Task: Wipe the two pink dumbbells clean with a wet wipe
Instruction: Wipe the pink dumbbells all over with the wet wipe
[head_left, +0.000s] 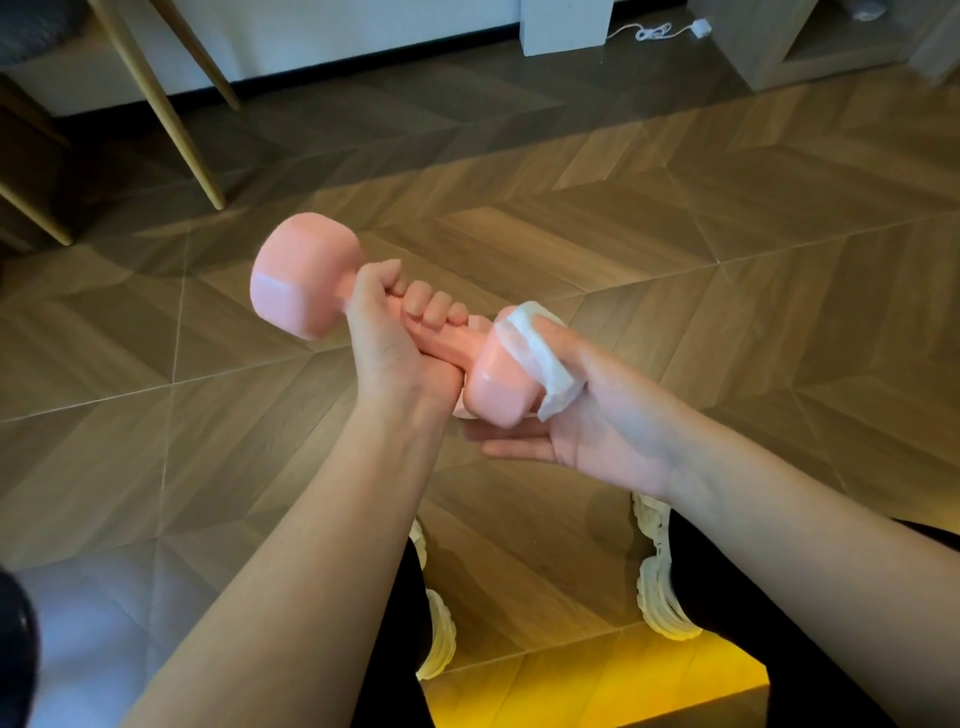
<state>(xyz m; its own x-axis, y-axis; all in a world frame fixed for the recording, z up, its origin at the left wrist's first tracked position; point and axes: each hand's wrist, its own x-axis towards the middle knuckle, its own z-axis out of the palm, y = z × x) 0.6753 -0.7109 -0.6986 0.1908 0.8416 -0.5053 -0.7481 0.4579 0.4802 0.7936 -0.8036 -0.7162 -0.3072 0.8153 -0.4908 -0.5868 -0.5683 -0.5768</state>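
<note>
Above the wood floor (675, 249), left grip (387, 338) clasps dumbbell (301, 275); right grip (597, 415) pinches wipe (540, 358) onto it.

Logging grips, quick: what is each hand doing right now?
Left hand: grips the dumbbell handle.
Right hand: holds the wet wipe round its near head.

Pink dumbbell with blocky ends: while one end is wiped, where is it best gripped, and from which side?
Grip the pink dumbbell by its narrow bar, from the left as the left hand does: the wider heads should stop it sliding, and the near head is left free for the white wet wipe under the thumb of the right hand.
</note>
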